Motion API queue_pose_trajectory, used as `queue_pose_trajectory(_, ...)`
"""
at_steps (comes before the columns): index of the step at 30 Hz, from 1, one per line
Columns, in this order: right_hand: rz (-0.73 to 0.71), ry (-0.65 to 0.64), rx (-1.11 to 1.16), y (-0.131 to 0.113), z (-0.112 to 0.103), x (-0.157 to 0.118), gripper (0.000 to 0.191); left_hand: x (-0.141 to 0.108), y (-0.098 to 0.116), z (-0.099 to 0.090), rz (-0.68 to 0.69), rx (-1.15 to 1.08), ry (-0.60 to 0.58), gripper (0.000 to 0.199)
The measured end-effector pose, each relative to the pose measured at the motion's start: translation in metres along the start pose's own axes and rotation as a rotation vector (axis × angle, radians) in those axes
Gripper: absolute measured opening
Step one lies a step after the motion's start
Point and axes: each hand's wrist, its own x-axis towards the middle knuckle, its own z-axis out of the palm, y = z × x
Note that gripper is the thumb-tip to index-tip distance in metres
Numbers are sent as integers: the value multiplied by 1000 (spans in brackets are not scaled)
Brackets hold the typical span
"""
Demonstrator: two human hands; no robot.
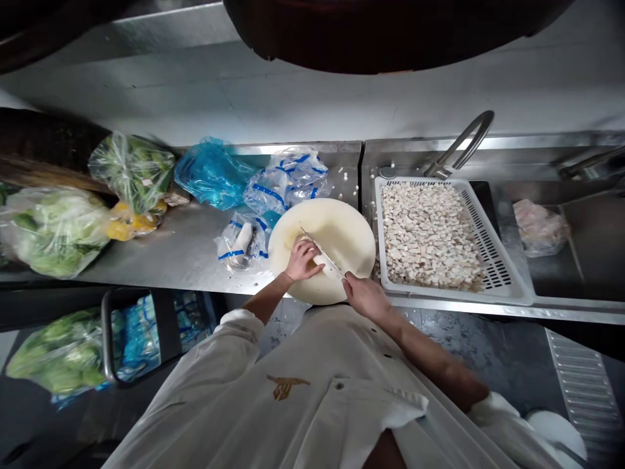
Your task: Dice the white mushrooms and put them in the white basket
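Your right hand point(364, 296) is gripping the knife point(326, 256); your left hand point(300, 262) is clamping pale food point(331, 272) beside it. It's looking firm, maybe slippery; sides are probably gripping best.

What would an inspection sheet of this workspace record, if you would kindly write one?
Surface: steel counter, white bits scattered behind the round board.
Things in work: knife at a pale piece on the board; chopped pieces in a white basket.
Clutter: crumpled blue bag, bagged greens.
Hands: left hand at the piece, right hand gripping the knife.
Cables: nothing seen.
Surroundings: faucet behind the basket.
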Motion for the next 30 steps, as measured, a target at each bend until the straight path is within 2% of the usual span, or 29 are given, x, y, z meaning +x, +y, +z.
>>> queue_pose_trajectory(7,9,-62,36,0,-8,1,44,-7,-10,8,2,-17,7,47)
queue_pose_trajectory(14,98,-151,47,-15,14,42,48,-7,-15,11,-7,-75,-14,50)
queue_pose_trajectory(17,95,-141,38,-15,23,52,51,-5,-12,9,-31,-78,-29,52)
queue_pose_trajectory(20,61,-121,43,-5,30,45,53,-3,-11,5,-29,-72,-45,51)
queue_pose_trajectory(23,89,-127,40,4,32,37,51,-5,-14,0,15,-96,-46,47)
queue_pose_trajectory(26,101,-94,18,3,23,31,48,-8,-18,0,48,-127,-23,44)
queue_pose_trajectory(30,110,-13,-34,-11,4,14,49,-10,-23,2,94,-129,37,46)
